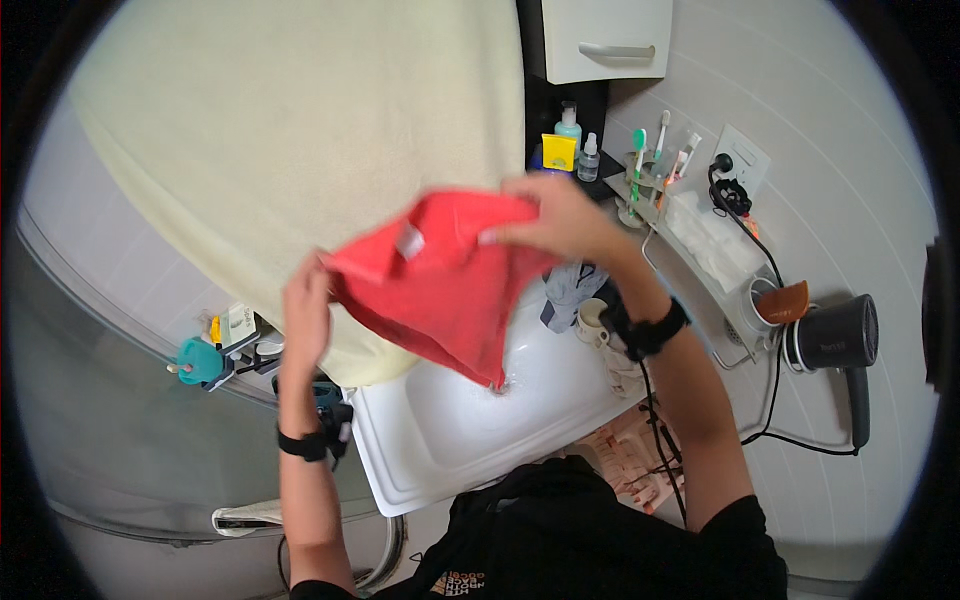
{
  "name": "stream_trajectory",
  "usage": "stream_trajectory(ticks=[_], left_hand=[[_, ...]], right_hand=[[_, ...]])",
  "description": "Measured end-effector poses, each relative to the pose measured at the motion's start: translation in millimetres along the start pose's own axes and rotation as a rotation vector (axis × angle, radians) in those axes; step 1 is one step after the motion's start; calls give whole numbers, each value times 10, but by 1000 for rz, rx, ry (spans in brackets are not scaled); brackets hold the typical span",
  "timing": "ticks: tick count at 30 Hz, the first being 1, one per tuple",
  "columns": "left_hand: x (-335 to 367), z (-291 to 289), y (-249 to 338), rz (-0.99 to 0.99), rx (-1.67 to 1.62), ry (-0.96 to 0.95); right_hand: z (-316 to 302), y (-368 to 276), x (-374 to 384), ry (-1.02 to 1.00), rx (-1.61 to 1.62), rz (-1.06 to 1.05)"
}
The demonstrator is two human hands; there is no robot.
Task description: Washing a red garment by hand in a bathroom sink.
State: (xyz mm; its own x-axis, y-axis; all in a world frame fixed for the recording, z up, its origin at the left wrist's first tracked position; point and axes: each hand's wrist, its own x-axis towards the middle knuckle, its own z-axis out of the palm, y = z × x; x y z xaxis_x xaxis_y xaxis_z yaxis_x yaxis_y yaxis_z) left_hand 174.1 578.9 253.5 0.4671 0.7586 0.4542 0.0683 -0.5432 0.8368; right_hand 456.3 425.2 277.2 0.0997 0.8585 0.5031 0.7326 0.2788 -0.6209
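Pale tiled wall closes the right side of this small washroom, where a person stands before a white sink. Both hands have their grip on one red cloth. The left hand pinches its left corner, and the right hand grasps its far right part, with the thumb lying upon the fabric. Thus the cloth lies between the two hands, raised over the sink; its long axis runs from near left to far right, so the left hand is the nearer one to the body. One corner hangs down toward the near side, and whether it touches the sink I cannot tell. On the cloth a small white label is visible.

Around this, a grey cloth lies at the right side of the sink, below the right forearm. A large pale yellow cloth covers the far left and comes down to the sink's edge. At the far side stand a yellow tube and, more to the right, some toothbrushes. Further right, against the wall, a dark hair dryer is placed with its handle downward.
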Motion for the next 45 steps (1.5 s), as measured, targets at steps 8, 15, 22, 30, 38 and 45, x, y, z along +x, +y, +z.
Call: stream_trajectory(ticks=[8,15,22,30,38,45], left_hand=[[-1280,529,-1865,-410,-102,-375],[-585,390,-1432,-135,92,-293],[-51,-158,45,-52,44,-160],[-1109,292,-1560,-411,124,-397],[-2060,1161,-3236,-481,435,-965],[-2400,1639,-3698,-448,800,-1037]], right_hand=[[1051,690,-774,-425,-182,77],[641,460,-213,-430,-221,-27],[-186,-414,128,-163,-226,102],[1076,957,-782,-503,-116,102],[2475,2556,-2413,-739,64,512],[3051,2746,-2587,-982,-332,552]])
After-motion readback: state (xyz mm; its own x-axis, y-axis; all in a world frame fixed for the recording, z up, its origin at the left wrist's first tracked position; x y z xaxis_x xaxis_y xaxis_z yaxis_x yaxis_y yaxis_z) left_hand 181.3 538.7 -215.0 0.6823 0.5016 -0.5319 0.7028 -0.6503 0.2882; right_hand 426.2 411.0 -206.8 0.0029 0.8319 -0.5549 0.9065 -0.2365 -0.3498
